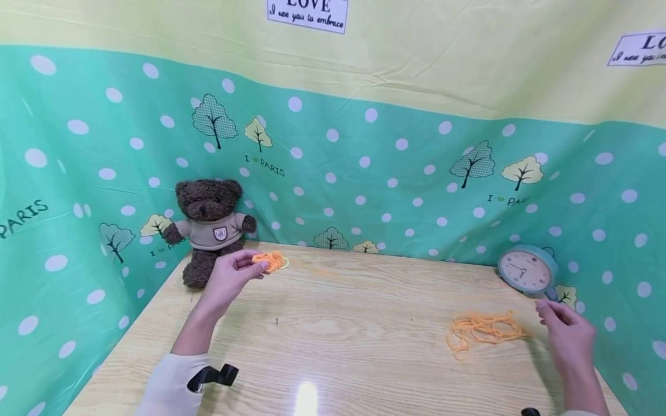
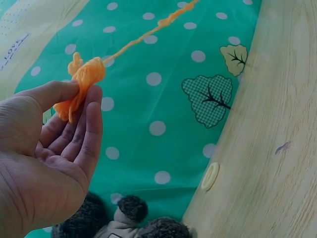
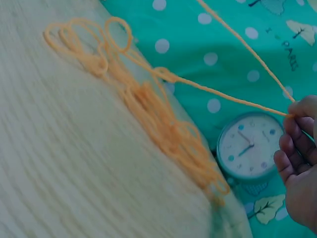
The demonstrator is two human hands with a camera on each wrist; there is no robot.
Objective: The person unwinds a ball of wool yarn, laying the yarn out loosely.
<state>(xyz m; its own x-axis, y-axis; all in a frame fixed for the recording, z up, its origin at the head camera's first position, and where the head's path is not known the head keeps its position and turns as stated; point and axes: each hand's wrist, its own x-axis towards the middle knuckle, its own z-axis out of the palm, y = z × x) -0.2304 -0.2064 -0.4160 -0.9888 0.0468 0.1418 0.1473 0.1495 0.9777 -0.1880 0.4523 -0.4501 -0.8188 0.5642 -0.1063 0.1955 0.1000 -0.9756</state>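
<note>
Between thumb and fingertips, my left hand [image 1: 231, 277] pinches a small wound bundle of orange yarn [image 2: 88, 82], held up in front of the teddy bear. From the bundle a taut strand [image 2: 148, 34] runs off toward the upper right in the left wrist view. Far to the right, my right hand [image 1: 569, 335] pinches the yarn between thumb and forefinger. Two lengths meet at its fingertips, one of them leading down to a loose, tangled pile of orange yarn [image 3: 153, 114] on the table. That pile lies left of the right hand.
A brown teddy bear [image 1: 210, 211] in a beige shirt sits at the table's back left. At the back right stands a round teal alarm clock [image 1: 526, 270], close behind my right hand. A pale yellow ring [image 2: 210, 176] lies near the table's back edge. Green dotted cloth [image 1: 364, 190] hangs behind the table.
</note>
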